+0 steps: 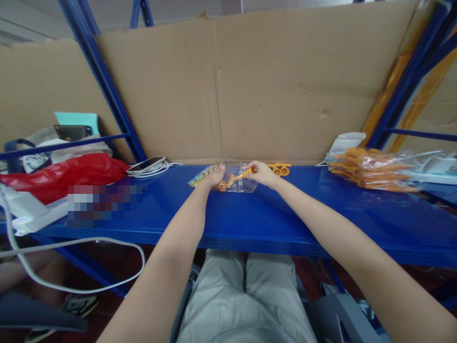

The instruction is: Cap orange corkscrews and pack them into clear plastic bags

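Note:
A clear plastic bag (246,186) with a colourful printed card (197,178) at its left end lies on the blue shelf, with orange plastic parts (228,182) in it. My left hand (214,176) is closed on the bag's left end, beside the card. In the fingers of my right hand (263,174) is an orange plastic piece (249,172) with a round dark end, held over the bag's right part. Just behind that hand, more orange pieces with round ends (281,169) rest on the shelf.
On the right is a stack of bagged orange parts (371,169). To the left lie a phone (147,165) with a coiled white cable, a red bag (67,174) and a white power strip (43,216). Cardboard (271,85) walls the back; blue posts (110,90) flank the shelf.

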Demonstrator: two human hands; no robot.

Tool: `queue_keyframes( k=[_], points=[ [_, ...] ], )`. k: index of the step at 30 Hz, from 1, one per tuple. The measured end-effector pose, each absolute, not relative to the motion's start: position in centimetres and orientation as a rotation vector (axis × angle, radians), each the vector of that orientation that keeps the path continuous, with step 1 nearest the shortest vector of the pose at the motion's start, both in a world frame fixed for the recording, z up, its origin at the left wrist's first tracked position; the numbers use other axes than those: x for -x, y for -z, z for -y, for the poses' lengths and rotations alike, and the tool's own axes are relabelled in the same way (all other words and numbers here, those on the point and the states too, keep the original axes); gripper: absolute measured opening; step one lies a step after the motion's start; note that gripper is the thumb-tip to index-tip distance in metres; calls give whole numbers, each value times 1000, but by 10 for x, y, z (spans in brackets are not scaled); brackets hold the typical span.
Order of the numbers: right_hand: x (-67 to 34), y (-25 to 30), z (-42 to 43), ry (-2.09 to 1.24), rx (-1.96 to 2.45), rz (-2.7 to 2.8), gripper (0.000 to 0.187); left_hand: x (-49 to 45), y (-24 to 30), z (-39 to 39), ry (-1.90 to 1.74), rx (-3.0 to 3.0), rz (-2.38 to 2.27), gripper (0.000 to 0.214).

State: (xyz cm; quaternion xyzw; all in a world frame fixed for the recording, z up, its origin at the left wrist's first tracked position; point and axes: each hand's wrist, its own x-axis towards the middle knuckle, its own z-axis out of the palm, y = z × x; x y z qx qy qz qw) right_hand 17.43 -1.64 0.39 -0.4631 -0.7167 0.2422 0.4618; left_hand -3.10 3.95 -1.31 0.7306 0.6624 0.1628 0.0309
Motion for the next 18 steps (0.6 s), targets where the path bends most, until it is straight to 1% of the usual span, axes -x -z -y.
queue_keyframes(
  k=[5,9,12,18],
  points=[
    [-165,14,7,-519,1125,1706,22,29,11,-37,-445,-2229,-1985,65],
    [-155,22,8,-579,1191,1630,21,26,8,-31,-403,-2260,-1959,63],
    [-156,22,12,-587,1224,1690,20,22,4,-25,-361,-2269,-1920,62],
    [-168,14,16,-257,1202,2063,14,15,2,-21,-322,-2271,-1874,61]
  ],
)
